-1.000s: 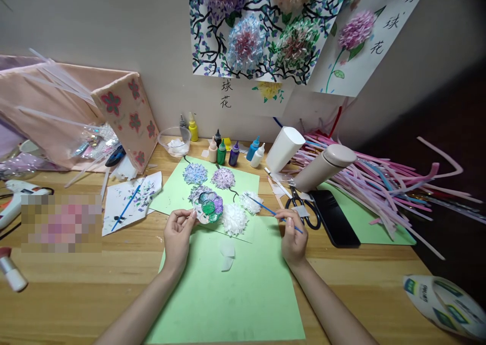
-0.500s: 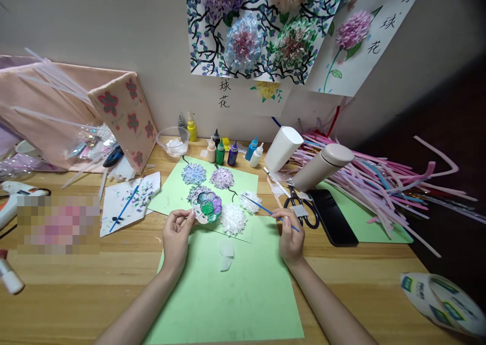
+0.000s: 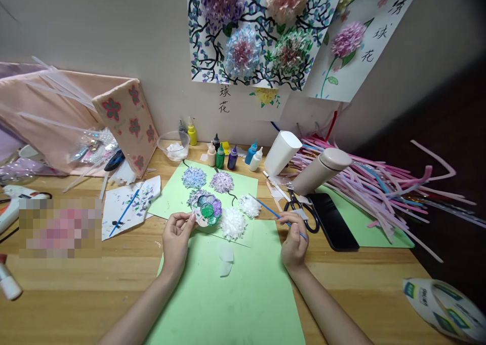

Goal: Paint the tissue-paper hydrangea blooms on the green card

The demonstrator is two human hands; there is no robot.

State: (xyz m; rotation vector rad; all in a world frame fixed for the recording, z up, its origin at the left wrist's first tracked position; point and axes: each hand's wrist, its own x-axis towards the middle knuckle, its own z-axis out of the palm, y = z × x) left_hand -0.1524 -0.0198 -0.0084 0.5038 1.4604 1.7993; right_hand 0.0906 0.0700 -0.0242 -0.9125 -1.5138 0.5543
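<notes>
My left hand point(image 3: 178, 238) pinches the rim of a round paint palette point(image 3: 207, 211), whose wells hold green, purple and white paint. A thin blue paintbrush point(image 3: 269, 209) is gripped in my right hand point(image 3: 295, 241), its tip pointing left near a small white paper flower point(image 3: 249, 205). A larger white flower point(image 3: 232, 223) lies between the hands. Behind the palette are a blue flower point(image 3: 194, 178) and a pale purple one point(image 3: 222, 181); another, greyish purple, is partly hidden by it. Two translucent paper scraps point(image 3: 226, 254) rest on the green sheet point(image 3: 231, 304).
Several paint bottles point(image 3: 232, 157) stand along the wall beside a clear bowl point(image 3: 173, 145). To the right lie scissors point(image 3: 311, 218), a phone point(image 3: 334, 221), a tilted flask point(image 3: 322, 171) and pipe cleaners point(image 3: 383, 188). A paint-stained paper point(image 3: 131, 205) with another brush lies left; a tape roll point(image 3: 444, 304) sits front right.
The paintbrush and my right hand have moved slightly right, taking the tip away from the small white flower's middle. My left hand still holds the palette. The view has shifted a little.
</notes>
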